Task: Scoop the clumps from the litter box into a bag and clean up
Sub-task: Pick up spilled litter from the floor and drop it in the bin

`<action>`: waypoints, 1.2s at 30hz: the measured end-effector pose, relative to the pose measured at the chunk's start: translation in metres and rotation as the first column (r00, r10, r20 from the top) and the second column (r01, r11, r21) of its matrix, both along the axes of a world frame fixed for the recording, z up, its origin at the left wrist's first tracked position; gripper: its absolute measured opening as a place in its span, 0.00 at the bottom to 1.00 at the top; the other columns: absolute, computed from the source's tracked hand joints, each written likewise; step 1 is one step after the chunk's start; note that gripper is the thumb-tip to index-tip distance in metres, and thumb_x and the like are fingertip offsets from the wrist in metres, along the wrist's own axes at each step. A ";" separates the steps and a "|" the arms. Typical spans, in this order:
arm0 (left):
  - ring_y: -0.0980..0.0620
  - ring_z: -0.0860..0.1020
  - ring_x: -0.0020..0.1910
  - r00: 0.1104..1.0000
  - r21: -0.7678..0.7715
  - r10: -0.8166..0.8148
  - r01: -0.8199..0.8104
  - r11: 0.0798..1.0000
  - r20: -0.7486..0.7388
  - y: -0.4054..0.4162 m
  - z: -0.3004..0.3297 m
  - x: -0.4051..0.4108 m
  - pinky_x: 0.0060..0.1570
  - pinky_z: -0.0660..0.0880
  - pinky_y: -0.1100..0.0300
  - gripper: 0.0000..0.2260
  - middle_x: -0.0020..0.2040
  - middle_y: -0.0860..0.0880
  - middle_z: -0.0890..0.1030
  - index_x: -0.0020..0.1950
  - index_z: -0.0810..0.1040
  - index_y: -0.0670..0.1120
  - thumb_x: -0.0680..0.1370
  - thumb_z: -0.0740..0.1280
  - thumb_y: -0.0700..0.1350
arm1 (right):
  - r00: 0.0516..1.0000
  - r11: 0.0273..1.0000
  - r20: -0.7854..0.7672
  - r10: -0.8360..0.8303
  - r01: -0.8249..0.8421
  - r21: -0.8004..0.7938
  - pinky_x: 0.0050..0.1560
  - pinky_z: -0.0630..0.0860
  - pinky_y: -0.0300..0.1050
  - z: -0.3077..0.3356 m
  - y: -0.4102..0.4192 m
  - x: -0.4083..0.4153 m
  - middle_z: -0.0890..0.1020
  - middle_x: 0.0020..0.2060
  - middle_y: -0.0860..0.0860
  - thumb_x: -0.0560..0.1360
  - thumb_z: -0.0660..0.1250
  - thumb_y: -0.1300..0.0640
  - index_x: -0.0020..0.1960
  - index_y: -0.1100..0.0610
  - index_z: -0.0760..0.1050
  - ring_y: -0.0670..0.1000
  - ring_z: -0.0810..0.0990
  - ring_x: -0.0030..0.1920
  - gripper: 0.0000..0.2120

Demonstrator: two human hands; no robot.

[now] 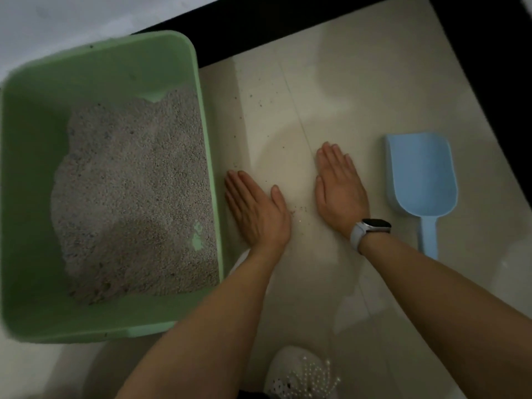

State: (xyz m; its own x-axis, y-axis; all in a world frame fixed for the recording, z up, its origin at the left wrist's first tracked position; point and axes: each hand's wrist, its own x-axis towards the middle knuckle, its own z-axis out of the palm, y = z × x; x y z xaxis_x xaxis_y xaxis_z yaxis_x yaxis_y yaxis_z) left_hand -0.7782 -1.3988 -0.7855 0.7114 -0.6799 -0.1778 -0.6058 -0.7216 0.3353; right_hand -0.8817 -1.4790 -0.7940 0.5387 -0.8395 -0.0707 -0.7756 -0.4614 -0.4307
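Observation:
A green litter box (pixel 201 90) stands on the tiled floor at the left, holding grey litter (pixel 135 191) piled toward its right side. My left hand (pixel 256 208) lies flat on the floor just right of the box, fingers straight. My right hand (pixel 339 188), with a watch on the wrist, lies flat on the floor a little further right. A small heap of spilled litter grains (pixel 298 211) lies between the two hands. A light blue scoop (pixel 421 180) rests on the floor to the right of my right hand, handle toward me. No bag is in view.
Scattered litter grains (pixel 253 102) dot the tiles beside the box's far right corner. A dark band (pixel 288 27) runs along the far edge of the floor and down the right. A white beaded shoe (pixel 302 372) shows at the bottom.

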 end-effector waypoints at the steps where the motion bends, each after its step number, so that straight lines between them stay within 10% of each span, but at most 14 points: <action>1: 0.42 0.45 0.75 0.999 0.000 0.045 -0.045 0.999 0.016 -0.008 -0.002 0.004 0.70 0.36 0.55 0.36 0.76 0.37 0.47 0.74 0.46 0.35 0.73 0.38 0.57 | 1.000 1.000 0.008 -0.012 0.012 -0.019 0.73 0.49 0.46 -0.002 -0.004 0.003 0.64 0.71 0.61 0.75 0.43 0.54 0.71 0.66 0.60 0.57 0.60 0.72 0.28; 19: 0.47 0.44 0.76 0.995 -0.078 0.098 -0.097 0.992 0.013 -0.171 0.012 0.113 0.71 0.41 0.58 0.30 0.77 0.41 0.45 0.76 0.44 0.38 0.81 0.51 0.53 | 0.991 0.984 0.025 -0.132 0.134 -0.117 0.71 0.51 0.46 0.014 -0.064 0.034 0.68 0.68 0.59 0.74 0.49 0.56 0.69 0.65 0.65 0.57 0.65 0.70 0.26; 36: 0.50 0.48 0.76 0.857 -0.041 -0.504 0.510 0.859 0.102 -0.168 0.019 0.103 0.71 0.39 0.61 0.27 0.77 0.44 0.51 0.76 0.50 0.41 0.78 0.43 0.51 | 0.980 0.977 -0.125 -0.152 0.130 -0.171 0.72 0.50 0.52 0.013 -0.064 0.038 0.66 0.70 0.55 0.74 0.51 0.53 0.70 0.60 0.64 0.53 0.61 0.71 0.26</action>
